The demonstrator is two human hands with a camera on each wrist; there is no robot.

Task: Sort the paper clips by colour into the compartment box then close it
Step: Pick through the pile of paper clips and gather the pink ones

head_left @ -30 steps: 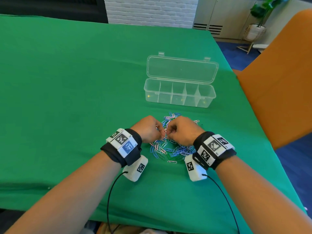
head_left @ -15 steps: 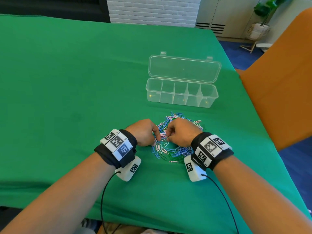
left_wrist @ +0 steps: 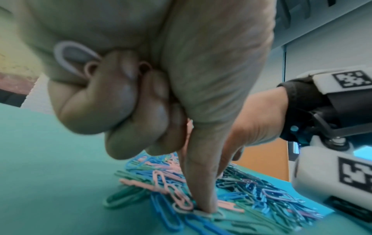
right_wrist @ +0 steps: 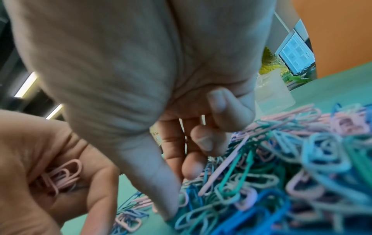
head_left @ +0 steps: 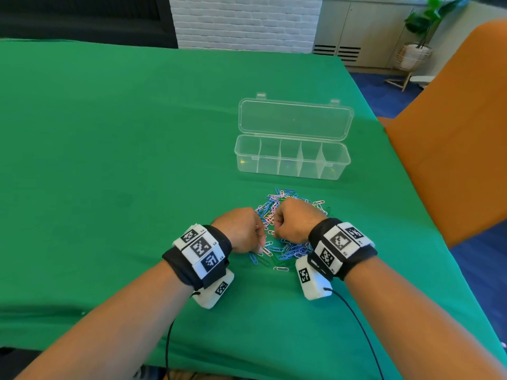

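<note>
Hands on paper clips [head_left: 285,242] | left hand [head_left: 241,233] holds pink clips [right_wrist: 60,176] | right hand [head_left: 296,222] curled, contents unclear

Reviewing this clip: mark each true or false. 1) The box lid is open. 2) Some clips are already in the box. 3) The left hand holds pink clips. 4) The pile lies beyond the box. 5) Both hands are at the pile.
1) True: the box has its lid standing open.
2) False: all its compartments look empty.
3) True: the left hand grips a bunch of pink clips in its curled fingers.
4) False: the pile lies between the box and the person.
5) True: the right hand is at the pile too, beside the left.
</note>
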